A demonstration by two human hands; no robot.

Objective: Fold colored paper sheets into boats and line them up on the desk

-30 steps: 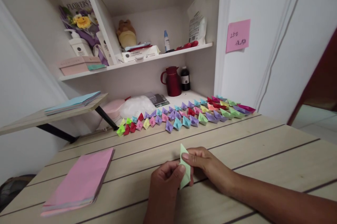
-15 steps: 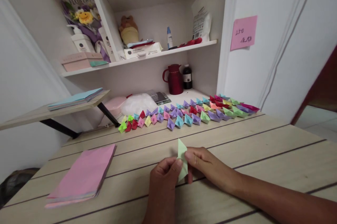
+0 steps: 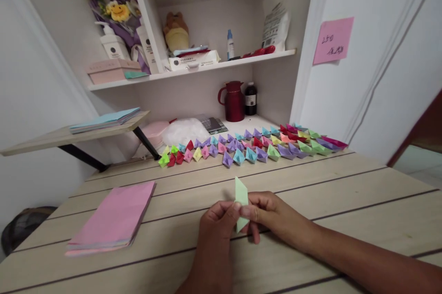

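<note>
A folded piece of light green paper (image 3: 241, 191) stands upright between my hands above the table, a slim shape with pointed ends. My left hand (image 3: 220, 220) pinches its left edge with thumb and fingers. From the other side my right hand (image 3: 267, 211) grips it, the thumb pressed on its face close to my left thumb. Some right fingers show below and behind the paper. Beyond my hands, rows of small folded paper boats (image 3: 239, 157) in many colours line the back of the table.
A stack of pink paper (image 3: 113, 216) lies at the left on the slatted table (image 3: 311, 262). Blue sheets (image 3: 105, 119) rest on a raised wooden stand (image 3: 44, 140). Behind the boats are a red jug (image 3: 235, 103), a dark bottle (image 3: 251, 99) and a white plastic bag (image 3: 186, 131).
My right thumb has slid down the green paper to sit beside the left thumb. Both hands still hold the paper. The view has shifted slightly.
</note>
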